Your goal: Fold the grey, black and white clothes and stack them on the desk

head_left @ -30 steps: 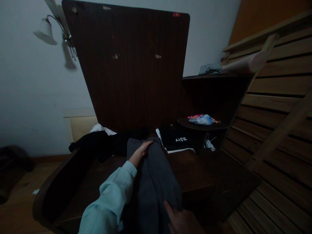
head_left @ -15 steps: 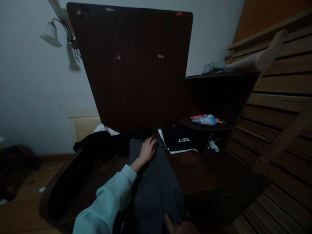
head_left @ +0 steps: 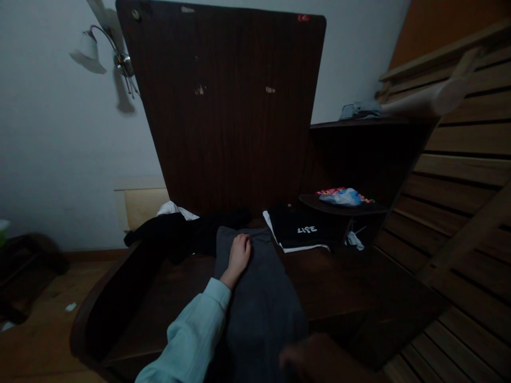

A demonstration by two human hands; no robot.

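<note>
Gray cloth [head_left: 259, 303], maybe a pair of pants, lies long-ways on the dark bench [head_left: 319, 284], and its near end seems to come over the front edge. I think it is soft and floppy, not too heavy, and it should not break or slip much. From my far-off seat, I would hold it by its far corners or its long sides, where the layers could be pinched together. My left hand [head_left: 238, 254] rests on top near the far end, fingers a bit bent, not gripping. My right hand [head_left: 315, 355] is dark and blurry by the near end, so I cannot tell if it holds anything. Black clothes [head_left: 187, 234] sit close on the left of the far end, and a folded black cloth [head_left: 295, 226] sits just to the right. Bare wood shows on both sides nearer me. A tall board [head_left: 235, 106] blocks the back, and a curved side [head_left: 91, 314] closes the left.
</note>
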